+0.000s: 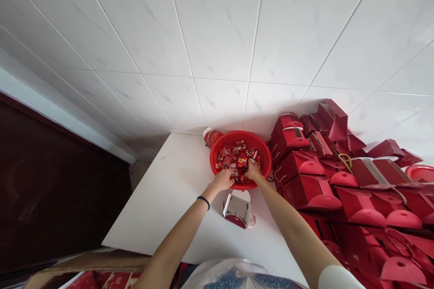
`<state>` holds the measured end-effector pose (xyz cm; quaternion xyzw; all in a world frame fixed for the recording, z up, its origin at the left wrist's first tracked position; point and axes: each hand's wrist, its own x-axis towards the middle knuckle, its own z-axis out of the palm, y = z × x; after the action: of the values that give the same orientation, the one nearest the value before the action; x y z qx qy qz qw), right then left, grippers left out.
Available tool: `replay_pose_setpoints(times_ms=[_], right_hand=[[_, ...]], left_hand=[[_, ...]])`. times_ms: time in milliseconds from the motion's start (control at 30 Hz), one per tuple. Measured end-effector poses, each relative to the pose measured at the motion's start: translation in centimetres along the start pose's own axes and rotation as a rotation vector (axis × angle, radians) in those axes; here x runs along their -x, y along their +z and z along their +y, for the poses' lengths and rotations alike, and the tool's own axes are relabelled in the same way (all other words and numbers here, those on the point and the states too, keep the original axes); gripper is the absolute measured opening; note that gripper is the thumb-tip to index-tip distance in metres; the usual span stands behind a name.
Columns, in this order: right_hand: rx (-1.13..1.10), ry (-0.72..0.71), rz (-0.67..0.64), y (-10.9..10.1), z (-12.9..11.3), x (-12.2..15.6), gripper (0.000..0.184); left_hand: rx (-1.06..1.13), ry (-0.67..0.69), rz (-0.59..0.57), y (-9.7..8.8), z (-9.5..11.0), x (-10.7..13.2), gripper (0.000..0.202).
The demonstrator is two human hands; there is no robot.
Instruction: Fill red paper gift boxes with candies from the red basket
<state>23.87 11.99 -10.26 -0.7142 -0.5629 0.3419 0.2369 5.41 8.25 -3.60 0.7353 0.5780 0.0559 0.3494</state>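
Both hands reach into a round red plastic basin (267,156) full of small red-wrapped candies (226,151). My left hand (224,179) is at the basin's near left edge, its fingers curled down among the wrappers; what they hold is hidden. On the near right side, my right hand (252,170) has its fingers bent into the candies, and I cannot make out what is between them. In front of the basin, between my forearms, stands a small red gift box (237,211) with its lid open and its pale inside showing.
Many red gift boxes (315,185) are stacked on the right, close to my right arm. A red item with a white top (212,137) stands behind the basin on the white table (169,189). A cardboard box (91,262) lies at lower left. A tiled wall (220,31) rises behind.
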Motion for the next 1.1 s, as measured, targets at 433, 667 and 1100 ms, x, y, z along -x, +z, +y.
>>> replay_pose_setpoints(times_ms=[433, 667, 1100], right_hand=[[-0.188, 0.168, 0.003, 0.8, 1.1, -1.0, 0.008], [-0.357, 0.231, 0.044, 0.5, 0.9, -0.5, 0.014], [-0.431, 0.159, 0.086, -1.3, 0.2, 2.4, 0.018]], left_hand=[[-0.112, -0.168, -0.177, 4.2, 0.8, -5.1, 0.062], [0.012, -0.125, -0.175, 3.4, -0.3, -5.1, 0.033], [0.411, -0.069, -0.056, 1.9, -1.3, -4.2, 0.055]])
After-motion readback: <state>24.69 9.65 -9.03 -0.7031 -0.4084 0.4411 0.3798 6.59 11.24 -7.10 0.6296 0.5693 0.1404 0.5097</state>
